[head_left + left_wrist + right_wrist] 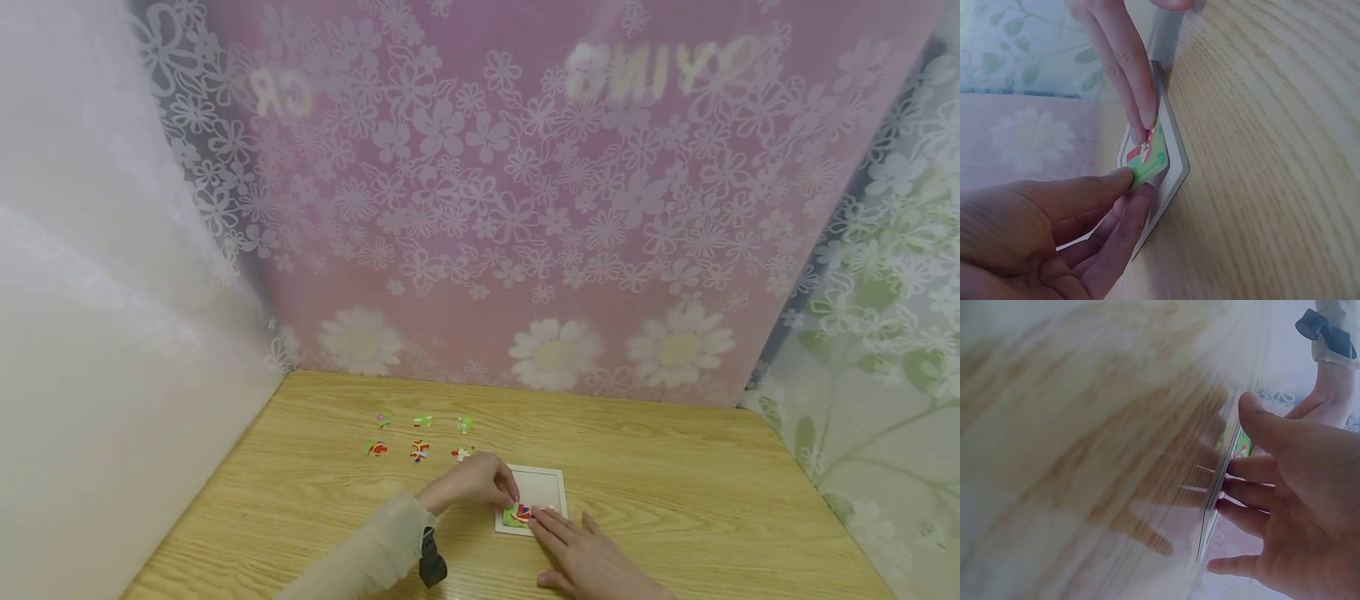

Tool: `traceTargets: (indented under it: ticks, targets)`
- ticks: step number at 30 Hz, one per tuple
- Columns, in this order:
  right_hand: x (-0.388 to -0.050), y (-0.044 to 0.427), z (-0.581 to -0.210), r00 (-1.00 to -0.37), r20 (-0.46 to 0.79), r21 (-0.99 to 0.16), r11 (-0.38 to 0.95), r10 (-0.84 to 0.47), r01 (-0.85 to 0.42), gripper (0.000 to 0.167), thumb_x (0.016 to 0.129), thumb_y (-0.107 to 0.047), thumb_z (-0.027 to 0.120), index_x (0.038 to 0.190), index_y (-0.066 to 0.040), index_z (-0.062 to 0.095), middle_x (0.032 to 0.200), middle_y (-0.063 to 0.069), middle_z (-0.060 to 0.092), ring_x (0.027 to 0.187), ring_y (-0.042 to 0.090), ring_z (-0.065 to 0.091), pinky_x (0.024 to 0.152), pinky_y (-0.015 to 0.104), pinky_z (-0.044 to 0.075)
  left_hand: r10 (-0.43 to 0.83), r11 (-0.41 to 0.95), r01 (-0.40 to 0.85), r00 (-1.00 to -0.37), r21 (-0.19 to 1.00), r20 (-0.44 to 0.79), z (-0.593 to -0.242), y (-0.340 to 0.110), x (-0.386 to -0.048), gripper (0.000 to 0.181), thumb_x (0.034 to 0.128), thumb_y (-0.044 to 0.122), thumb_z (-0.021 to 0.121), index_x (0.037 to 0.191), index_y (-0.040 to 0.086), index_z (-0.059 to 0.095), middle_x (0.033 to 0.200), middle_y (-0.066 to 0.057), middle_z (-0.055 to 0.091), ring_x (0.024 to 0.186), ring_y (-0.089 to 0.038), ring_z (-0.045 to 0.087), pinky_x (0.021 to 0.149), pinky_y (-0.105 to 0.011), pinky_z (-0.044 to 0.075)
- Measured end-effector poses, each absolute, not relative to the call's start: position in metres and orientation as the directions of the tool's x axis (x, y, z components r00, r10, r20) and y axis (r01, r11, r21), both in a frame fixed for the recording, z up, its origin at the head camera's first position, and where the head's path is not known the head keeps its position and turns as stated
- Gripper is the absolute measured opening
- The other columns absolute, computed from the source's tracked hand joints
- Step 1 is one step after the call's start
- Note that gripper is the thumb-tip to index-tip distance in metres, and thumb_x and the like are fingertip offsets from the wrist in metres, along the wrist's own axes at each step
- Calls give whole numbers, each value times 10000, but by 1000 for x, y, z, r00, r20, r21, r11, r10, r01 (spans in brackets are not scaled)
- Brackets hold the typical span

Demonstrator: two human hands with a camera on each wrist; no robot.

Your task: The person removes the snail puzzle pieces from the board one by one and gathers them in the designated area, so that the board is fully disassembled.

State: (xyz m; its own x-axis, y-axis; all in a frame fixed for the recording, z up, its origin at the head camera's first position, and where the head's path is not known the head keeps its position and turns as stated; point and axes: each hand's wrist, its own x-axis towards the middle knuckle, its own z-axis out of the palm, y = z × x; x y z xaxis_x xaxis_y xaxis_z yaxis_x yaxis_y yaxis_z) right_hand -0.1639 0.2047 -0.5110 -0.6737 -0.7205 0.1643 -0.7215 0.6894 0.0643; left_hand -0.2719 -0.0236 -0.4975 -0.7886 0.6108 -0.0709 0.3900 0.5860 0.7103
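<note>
A white puzzle tray (551,472) lies near the front of the table, with joined jigsaw pieces (517,518) in green, red and white in its lower left part. My left hand (477,481) reaches over the tray's left side. In the left wrist view its thumb and fingers pinch the edge of a green and red jigsaw piece (1155,164), slightly raised from the tray. My right hand (583,552) lies at the tray's lower right, its straight fingertips pressing on the pieces. In the right wrist view, the right-hand fingers (1250,494) are spread along the tray edge.
Loose jigsaw pieces lie in two rows left of and behind the tray, among them a red one (377,449) and a green one (465,424). A floral curtain (480,250) stands behind the wooden table (675,467), with pale sheets at both sides.
</note>
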Motion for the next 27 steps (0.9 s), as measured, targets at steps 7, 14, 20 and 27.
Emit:
traceTargets:
  ticks: [7, 14, 20, 27]
  targets:
    - [-164, 204, -508, -702, 92, -15, 704, -707, -710, 727, 1004, -591, 483, 1451, -20, 539, 1501, 133, 519, 1347, 293, 531, 933, 648, 499, 618, 492, 332, -785, 805, -54, -492, -32, -276, 54, 893, 64, 767, 869, 112, 778, 740, 46, 717, 640, -102, 663, 611, -240, 553]
    - [-164, 204, -508, -705, 89, -21, 707, -703, -707, 721, 1002, -586, 495, 1456, -28, 536, 1506, 125, 516, 1350, 287, 529, 932, 645, 502, 625, 393, 268, -780, 880, -42, -487, -43, -283, 54, 917, 93, 748, 949, 118, 784, 832, 22, 748, 762, -180, 718, 689, -310, 606]
    - [-165, 205, -509, -700, 100, -43, 699, -707, -713, 711, 1007, -570, 500, 1459, -22, 531, 1506, 128, 516, 1351, 294, 527, 915, 655, 504, 602, 353, 217, -797, 910, -44, -483, -52, -285, 81, 927, 87, 742, 997, 92, 781, 881, -19, 756, 834, -218, 733, 771, -396, 622]
    - [-168, 204, -511, -705, 89, -75, 701, -704, -709, 722, 1005, -570, 506, 1469, -17, 518, 1516, 141, 501, 1354, 310, 521, 921, 665, 494, 576, 377, 238, -817, 895, -25, -488, -66, -288, 88, 919, 94, 755, 1000, 81, 784, 894, -22, 758, 810, -194, 731, 739, -366, 623]
